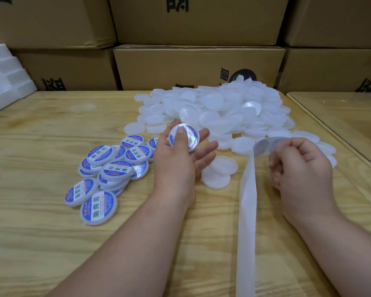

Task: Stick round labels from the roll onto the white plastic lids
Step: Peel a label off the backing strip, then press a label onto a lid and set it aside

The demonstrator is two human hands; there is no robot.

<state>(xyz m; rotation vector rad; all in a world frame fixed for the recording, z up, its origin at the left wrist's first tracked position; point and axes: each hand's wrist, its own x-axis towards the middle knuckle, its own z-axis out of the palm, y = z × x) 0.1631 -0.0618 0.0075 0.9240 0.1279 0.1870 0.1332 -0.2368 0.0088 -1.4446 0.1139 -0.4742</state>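
a dozen or so labelled lids point(99, 174) lie done, a far bigger bare heap point(223, 108) waits, while the left hand point(178, 155) thumb-presses a seemingly labelled lid point(187, 136) and the right hand point(302, 168) pinches the backing strip point(247, 200).

Two hands are at work, the left hand point(176, 155) and the right hand point(302, 168). One lid point(184, 137) is held up. About a dozen labelled lids point(107, 174) lie heaped toward the tabletop's left side. The unlabelled lids point(221, 110) at the far edge are too many to count. One backing strip point(247, 211) trails to the near edge. Six cardboard boxes point(197, 67) show behind, plus one foam piece point(4, 76).
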